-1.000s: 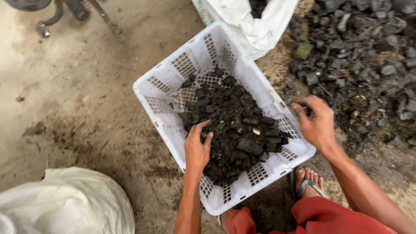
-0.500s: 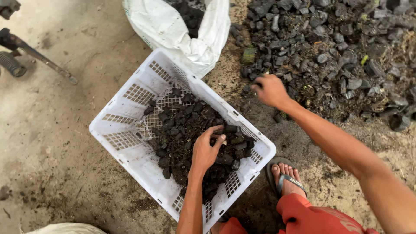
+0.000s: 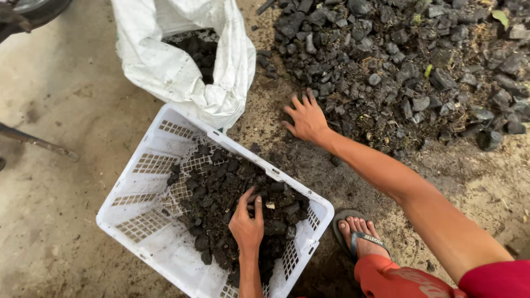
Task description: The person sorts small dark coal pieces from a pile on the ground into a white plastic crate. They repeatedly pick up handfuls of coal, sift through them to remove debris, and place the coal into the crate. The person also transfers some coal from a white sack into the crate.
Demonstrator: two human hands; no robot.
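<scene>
Left hand (image 3: 247, 223) in charcoal basket (image 3: 165, 143), right hand (image 3: 307, 117) by pile (image 3: 408, 60)

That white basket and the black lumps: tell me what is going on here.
A person crouches over a white plastic basket part filled with charcoal pieces. The left hand rests on the lumps inside the basket, fingers among them. The right hand is stretched out, fingers spread, at the edge of a big charcoal pile on the ground. An open white sack holding more charcoal lies just beyond the basket. A sandalled foot is beside the basket's corner.
</scene>
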